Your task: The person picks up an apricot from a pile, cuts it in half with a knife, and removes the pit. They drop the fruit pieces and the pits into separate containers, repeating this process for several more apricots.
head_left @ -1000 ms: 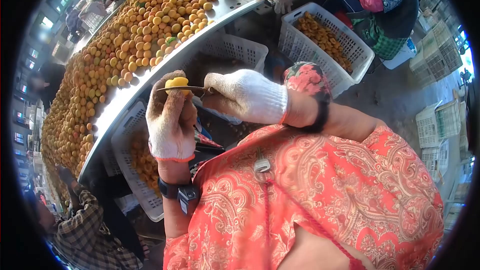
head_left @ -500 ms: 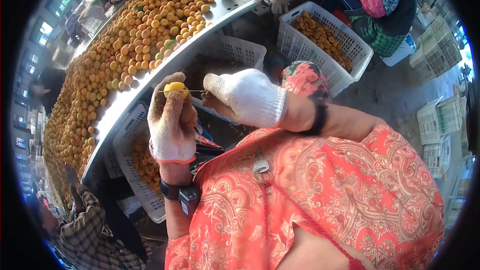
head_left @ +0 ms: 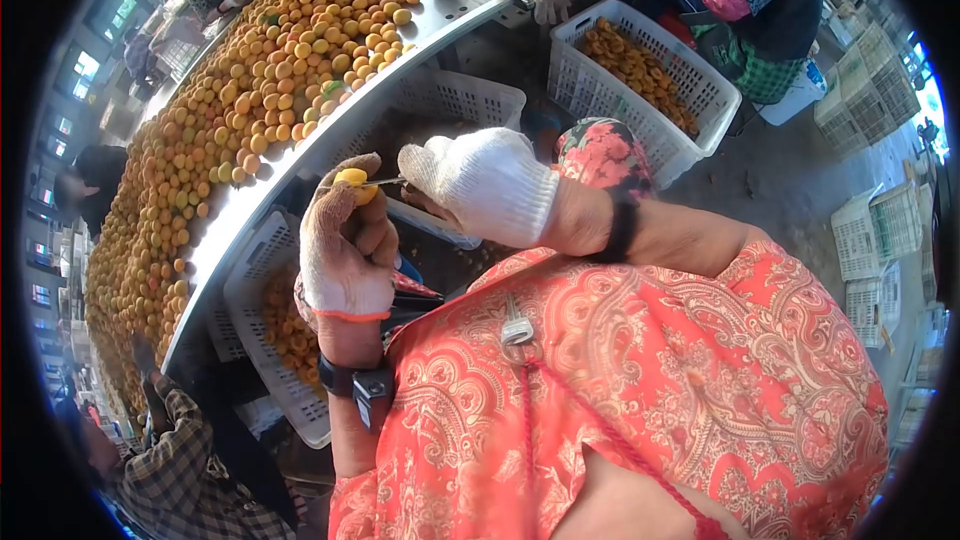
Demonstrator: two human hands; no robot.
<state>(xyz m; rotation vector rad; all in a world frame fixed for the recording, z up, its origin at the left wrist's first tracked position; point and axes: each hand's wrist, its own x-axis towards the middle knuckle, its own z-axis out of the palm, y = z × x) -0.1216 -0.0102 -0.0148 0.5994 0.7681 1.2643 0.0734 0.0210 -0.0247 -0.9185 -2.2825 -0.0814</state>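
Pinching a yellow fruit (head_left: pixel 354 183) between thumb and fingertips, a worker's gloved left hand (head_left: pixel 347 255) holds it upward beside the inner edge of a metal table (head_left: pixel 222 210). The gloved right hand (head_left: pixel 490 185) is closed around the near end of a thin blade (head_left: pixel 386 181), its grip hidden by the fingers. The blade's long axis runs nearly level across the view, its far end pointing left and meeting the fruit, whose own long axis is hard to tell under the fingers. The hands are close together but apart, bridged by blade and fruit. Whole fruit (head_left: pixel 270 70) covers much of the table; cut pieces fill part of a white crate (head_left: pixel 245 285) below.
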